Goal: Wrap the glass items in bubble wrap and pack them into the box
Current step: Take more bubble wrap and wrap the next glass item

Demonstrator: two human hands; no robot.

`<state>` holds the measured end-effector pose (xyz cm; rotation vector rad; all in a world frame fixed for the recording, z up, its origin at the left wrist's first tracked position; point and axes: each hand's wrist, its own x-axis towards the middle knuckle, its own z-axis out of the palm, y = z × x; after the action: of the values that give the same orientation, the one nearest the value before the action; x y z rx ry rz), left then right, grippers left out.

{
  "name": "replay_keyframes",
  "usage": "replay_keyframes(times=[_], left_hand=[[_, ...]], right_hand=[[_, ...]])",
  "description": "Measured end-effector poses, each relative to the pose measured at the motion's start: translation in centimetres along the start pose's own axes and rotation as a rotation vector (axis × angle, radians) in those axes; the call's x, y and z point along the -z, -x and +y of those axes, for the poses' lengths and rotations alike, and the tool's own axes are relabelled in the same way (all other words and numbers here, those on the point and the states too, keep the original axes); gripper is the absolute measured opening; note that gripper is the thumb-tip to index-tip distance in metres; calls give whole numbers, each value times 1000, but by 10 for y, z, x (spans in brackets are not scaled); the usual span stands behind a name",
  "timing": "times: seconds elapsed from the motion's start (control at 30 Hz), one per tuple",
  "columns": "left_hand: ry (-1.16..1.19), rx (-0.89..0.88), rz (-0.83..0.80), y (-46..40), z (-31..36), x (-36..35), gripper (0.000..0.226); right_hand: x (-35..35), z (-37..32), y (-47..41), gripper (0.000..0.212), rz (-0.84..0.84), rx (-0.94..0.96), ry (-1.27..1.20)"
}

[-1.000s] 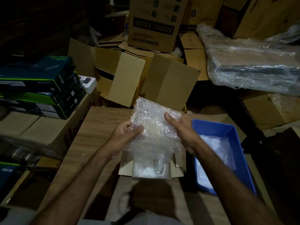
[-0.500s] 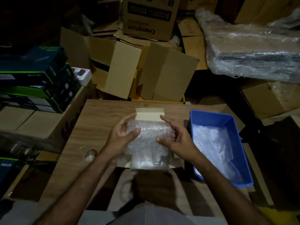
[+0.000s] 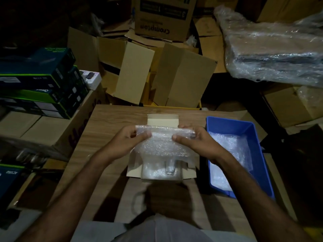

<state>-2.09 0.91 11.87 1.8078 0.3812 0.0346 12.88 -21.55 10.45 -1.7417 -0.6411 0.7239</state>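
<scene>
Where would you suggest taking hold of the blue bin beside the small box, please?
Take the blue bin by the rim of its long walls, coming from above, probably one hand on each. It stands open-topped on the table with loose bubble wrap inside, so the walls are the firm, exposed part for a grip.

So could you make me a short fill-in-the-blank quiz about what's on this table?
1. Both hands grip a sheet of clear ____ wrap.
2. The left hand and right hand hold it over a small open ____ box.
3. The plastic bin on the right is ____.

Missing words: bubble; cardboard; blue
</scene>
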Motion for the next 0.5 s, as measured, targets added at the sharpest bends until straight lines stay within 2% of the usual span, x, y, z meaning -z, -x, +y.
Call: replay_keyframes(times=[0.07,0.13,0.23,0.3,0.4,0.5], left_hand=[[170,62,-24,1,-2,-9,24],[260,91,-23,2,-8,-16,33],[279,110,82,2,-16,-24,56],[285,77,178,5,-18,-29,62],[212,-36,220,6,-30,-33,47],[75,-51,202,7,-30,-30,22]], right_hand=[[-3,0,1,20,-38,-10,-117],[-11,2,0,20,9,-41,-188],[-19,10,3,36,76,-72,-305],[-20,16,8,52,97,-77,-327],[-21,20,16,69,117,34,-250],[-19,25,17,62,47,107,-191]])
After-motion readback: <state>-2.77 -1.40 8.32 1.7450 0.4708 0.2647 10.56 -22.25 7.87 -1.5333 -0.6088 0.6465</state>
